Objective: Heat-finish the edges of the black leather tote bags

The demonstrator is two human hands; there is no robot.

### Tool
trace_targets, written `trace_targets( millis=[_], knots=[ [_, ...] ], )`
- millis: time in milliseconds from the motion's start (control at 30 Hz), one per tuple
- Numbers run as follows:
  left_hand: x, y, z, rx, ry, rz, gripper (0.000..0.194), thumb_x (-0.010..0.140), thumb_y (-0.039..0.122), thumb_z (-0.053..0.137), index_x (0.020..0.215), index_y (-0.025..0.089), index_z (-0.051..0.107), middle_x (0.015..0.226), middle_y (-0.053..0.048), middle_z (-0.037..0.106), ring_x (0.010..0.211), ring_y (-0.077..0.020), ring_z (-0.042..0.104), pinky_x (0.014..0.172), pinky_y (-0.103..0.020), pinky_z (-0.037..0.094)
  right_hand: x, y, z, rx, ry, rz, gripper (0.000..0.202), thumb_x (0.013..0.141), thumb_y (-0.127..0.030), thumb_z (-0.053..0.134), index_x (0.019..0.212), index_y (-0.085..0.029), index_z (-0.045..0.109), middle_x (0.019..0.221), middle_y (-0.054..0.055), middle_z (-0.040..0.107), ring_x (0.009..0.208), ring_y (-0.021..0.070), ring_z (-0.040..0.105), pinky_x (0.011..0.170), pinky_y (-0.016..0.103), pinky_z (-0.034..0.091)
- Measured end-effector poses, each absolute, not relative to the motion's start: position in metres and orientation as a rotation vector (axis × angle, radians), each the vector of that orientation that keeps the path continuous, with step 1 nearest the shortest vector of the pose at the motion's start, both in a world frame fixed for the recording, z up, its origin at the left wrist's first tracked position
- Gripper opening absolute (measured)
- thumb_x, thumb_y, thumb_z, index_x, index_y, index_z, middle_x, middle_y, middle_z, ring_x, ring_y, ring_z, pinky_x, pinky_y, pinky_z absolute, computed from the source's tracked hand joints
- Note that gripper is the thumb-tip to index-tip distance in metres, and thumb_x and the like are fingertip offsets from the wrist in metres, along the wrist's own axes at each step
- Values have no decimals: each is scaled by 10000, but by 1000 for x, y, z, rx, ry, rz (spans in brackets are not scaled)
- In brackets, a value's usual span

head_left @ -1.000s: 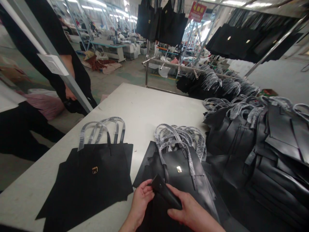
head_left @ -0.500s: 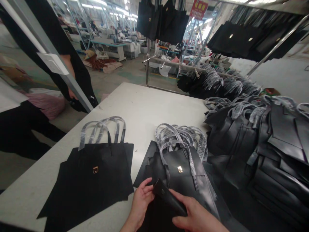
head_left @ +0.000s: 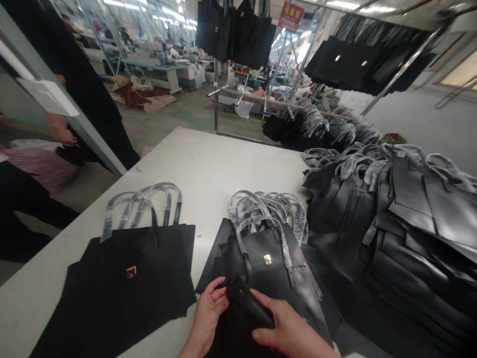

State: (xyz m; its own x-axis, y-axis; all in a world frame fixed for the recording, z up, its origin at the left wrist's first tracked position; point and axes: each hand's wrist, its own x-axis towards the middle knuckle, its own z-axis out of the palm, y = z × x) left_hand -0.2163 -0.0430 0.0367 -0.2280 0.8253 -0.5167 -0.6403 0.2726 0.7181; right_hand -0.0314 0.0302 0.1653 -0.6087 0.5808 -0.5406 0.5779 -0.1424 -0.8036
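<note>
A folded black leather piece [head_left: 249,304] with a small hole or stud near its end is gripped in my right hand [head_left: 285,325], thumb below and fingers above. On its other side my left hand [head_left: 209,313] curls its fingers against the edge of the black leather. Just beyond my hands lies a stack of black handbag panels [head_left: 257,248] with a gold clasp [head_left: 267,259] and plastic-wrapped handles [head_left: 266,209]. To the left, more black bag panels [head_left: 149,268] lie flat with a gold clasp [head_left: 131,272] and wrapped handles [head_left: 139,201].
All this rests on a white table [head_left: 208,159]. Piled black bag parts [head_left: 372,228] crowd the right side. Behind stands a metal rack [head_left: 215,109] with hanging black bags [head_left: 234,32]. A grey post [head_left: 89,129] and a person in black [head_left: 85,89] are at the left.
The view has turned slightly right, so most things sit further left. Both hands keep their hold on the folded leather piece. The person at the left has shifted an arm.
</note>
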Motion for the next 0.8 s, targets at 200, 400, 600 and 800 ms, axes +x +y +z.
trace_targets(
  millis=[200,400,600,800],
  knots=[
    [-245,-41,3,354,1451,1271,657,538,254,774,1135,161,517,965,-127,696,901,-303,681,816,-428,535,-4,38,160,-1501,-1912,1673,742,685,-130,610,1388,-307,451,847,-54,691,586,97,581,529,158,453],
    [-233,-14,10,1082,2031,1253,349,717,404,583,1006,211,624,1112,-103,628,1019,-308,619,910,-478,490,93,35,134,-1830,-1537,1648,759,759,-244,572,1469,-235,304,673,-39,622,438,95,532,392,171,402],
    [-122,67,59,1731,1441,1068,249,915,196,379,993,218,614,1072,-65,612,1019,-194,587,924,-333,471,137,42,108,-1857,-1358,1583,745,761,-285,589,1453,-213,323,650,-40,611,430,96,533,410,183,420],
    [-64,135,45,1924,1506,507,263,758,23,555,965,174,615,1038,-72,581,1035,-216,528,921,-328,405,149,55,108,-1753,-1336,1634,729,743,-235,584,1437,-241,360,739,-32,644,431,78,530,410,176,418]
  ],
)
